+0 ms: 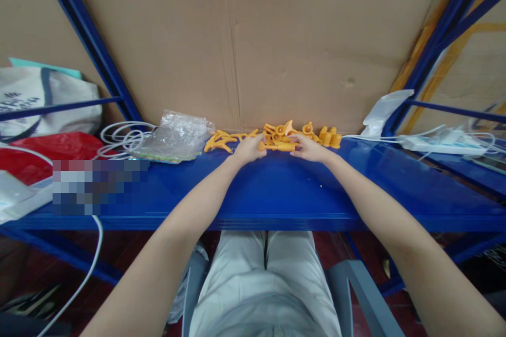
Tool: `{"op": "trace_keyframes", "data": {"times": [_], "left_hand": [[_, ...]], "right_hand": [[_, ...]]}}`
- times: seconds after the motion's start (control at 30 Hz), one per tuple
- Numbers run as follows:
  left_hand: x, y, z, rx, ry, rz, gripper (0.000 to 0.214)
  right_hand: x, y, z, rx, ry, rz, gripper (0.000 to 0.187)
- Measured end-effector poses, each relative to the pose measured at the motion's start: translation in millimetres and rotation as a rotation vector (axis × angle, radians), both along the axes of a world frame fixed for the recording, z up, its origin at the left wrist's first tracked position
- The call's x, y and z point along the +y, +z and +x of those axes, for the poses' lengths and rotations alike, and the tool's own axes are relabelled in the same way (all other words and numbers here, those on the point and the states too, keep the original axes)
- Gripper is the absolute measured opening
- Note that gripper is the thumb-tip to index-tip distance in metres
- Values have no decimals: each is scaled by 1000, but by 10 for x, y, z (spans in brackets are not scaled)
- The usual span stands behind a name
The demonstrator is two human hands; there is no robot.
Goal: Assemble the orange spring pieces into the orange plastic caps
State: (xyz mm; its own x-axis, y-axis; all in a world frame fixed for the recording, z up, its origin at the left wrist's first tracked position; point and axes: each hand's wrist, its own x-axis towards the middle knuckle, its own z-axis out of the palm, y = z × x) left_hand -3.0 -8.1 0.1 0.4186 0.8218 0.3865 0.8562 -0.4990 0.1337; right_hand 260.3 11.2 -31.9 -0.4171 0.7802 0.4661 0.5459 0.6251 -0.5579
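Both my arms reach across a blue metal shelf (276, 195) toward a pile of small orange plastic parts (281, 134) at its back edge. My left hand (249, 149) is closed, its fingertips pinching one end of a long orange piece (280, 146) lying in front of the pile. My right hand (310, 148) is closed on the other end of that same piece. More curved orange parts (221, 141) lie left of my left hand, and short orange caps (330, 138) stand right of my right hand.
A crumpled clear plastic bag (176, 136) and coiled white tubing (122, 138) lie to the left, with a red bag (47, 152) and white tote (43, 100) beyond. A white power strip with cables (438, 143) sits right. Cardboard (253, 37) backs the shelf.
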Motion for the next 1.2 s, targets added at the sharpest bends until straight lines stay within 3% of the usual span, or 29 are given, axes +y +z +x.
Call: {"op": "trace_keyframes", "data": {"times": [0.27, 0.53, 0.7, 0.83, 0.97, 1.1, 1.2], "left_hand": [[58, -20, -19, -82, -16, 35, 37], [150, -68, -64, -156, -47, 53, 35], [166, -77, -60, -175, -57, 88, 38], [148, -71, -51, -154, -58, 94, 36], [123, -56, -50, -129, -49, 87, 35], [136, -56, -67, -127, -32, 87, 34], [164, -72, -83, -144, -62, 116, 35]], "right_hand": [[-49, 32, 21, 232, 1, -370, 37], [-212, 188, -67, 212, -65, -405, 25], [-258, 231, -135, 251, -102, -451, 41], [-296, 242, -176, 279, -150, -487, 37], [-341, 264, -143, 269, -95, -548, 29], [-356, 281, -98, 272, -33, -533, 37], [-349, 280, -101, 279, -19, -554, 28]]}}
